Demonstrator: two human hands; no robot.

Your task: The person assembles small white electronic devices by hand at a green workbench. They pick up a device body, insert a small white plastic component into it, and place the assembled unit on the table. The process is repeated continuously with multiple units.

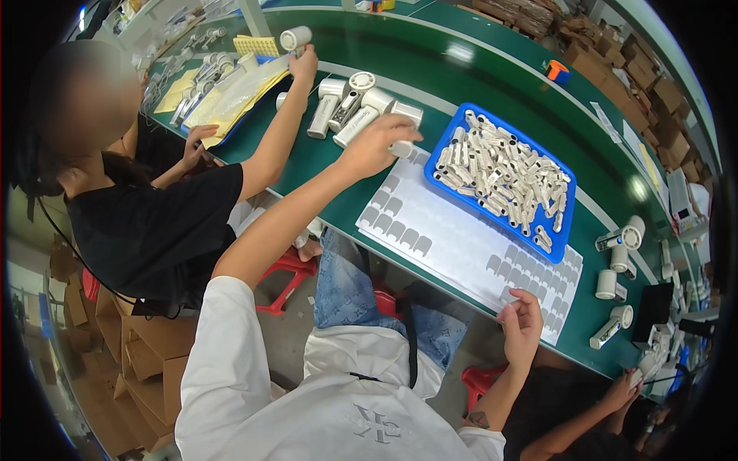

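Note:
My left hand (pixel 375 147) is stretched over the far side of the bench, beside a group of white handheld devices (pixel 355 125). Its fingers are curled, and a small pale rounded piece (pixel 400 148) shows at the fingertips; its kind is unclear. Over the front edge of the white sticker sheets (pixel 453 246), my right hand (pixel 523 329) has thumb and fingers drawn together at a grey sticker (pixel 508 296). Rows of grey rounded stickers run along both ends of the sheets. A blue tray (pixel 432 178) full of small white-and-grey parts (pixel 500 165) rests on their far edge.
At left a person in a black top holds a white device (pixel 295 38) beside a tray with yellow sheets (pixel 231 107). More white devices (pixel 607 284) and an orange tape roll (pixel 558 72) lie to the right. Another person's hands (pixel 621 393) work at lower right. Red stools (pixel 286 280) stand below.

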